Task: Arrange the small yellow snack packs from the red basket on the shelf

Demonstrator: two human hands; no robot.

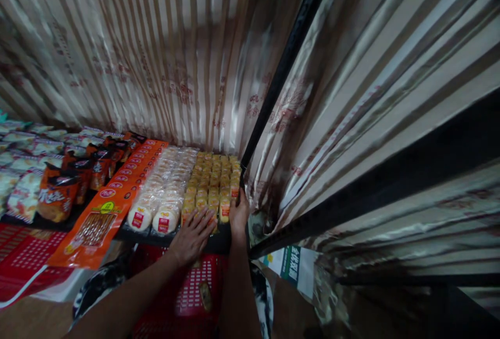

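Note:
My left hand (192,239) lies with fingers spread against the front of several rows of small yellow wrapped snack packs (213,177) on the shelf. At the right end of these rows, my right hand (239,215) rests along their side with its fingers stretched out. The two hands touch the block of packs from the front and the right. Below my arms is a red plastic basket (187,289), and one yellow pack (205,296) lies in it. Round white wrapped crackers (164,222) stand in rows left of the yellow packs.
Left of the crackers lies a long orange display strip (117,188), then orange snack bags (58,193) and white packets (25,196). A dark shelf post (281,84) rises beside my right hand. Patterned curtains (175,52) hang behind. A white and green box (291,268) sits low right.

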